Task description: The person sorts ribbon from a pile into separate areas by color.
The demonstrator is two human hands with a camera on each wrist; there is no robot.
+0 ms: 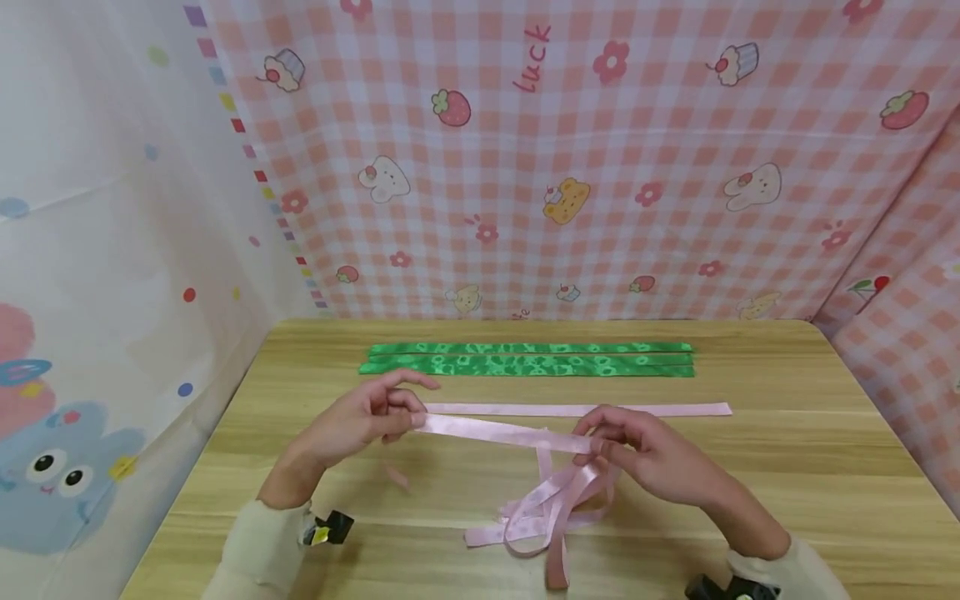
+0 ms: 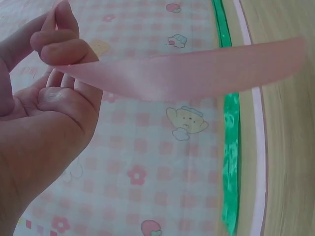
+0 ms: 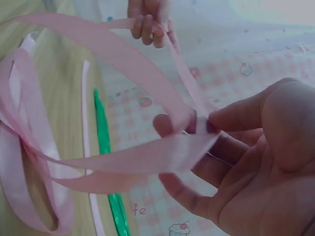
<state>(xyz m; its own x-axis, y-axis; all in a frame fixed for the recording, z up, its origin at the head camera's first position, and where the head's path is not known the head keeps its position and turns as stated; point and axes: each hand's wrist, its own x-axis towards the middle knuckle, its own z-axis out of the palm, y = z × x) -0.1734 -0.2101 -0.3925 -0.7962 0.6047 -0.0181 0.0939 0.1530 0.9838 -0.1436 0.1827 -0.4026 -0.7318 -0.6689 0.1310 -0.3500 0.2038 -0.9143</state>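
Observation:
A pink satin ribbon (image 1: 502,432) stretches between my two hands, held above the table. My left hand (image 1: 367,417) pinches one end between thumb and fingers, and a short tail hangs below it. Thumb and fingers of my right hand (image 1: 652,454) pinch the ribbon farther along, as the right wrist view also shows. From the right hand more pink ribbon drops in loose loops (image 1: 555,508) toward the tabletop. Behind the hands, a straight pink ribbon strip (image 1: 660,410) lies flat across the table, its left part overlapped by the left hand.
Green ribbon strips (image 1: 525,364) lie side by side near the back of the wooden table (image 1: 787,483). A pink checked cloth (image 1: 510,150) hangs behind the table, and a white printed cloth (image 1: 112,208) hangs at the left.

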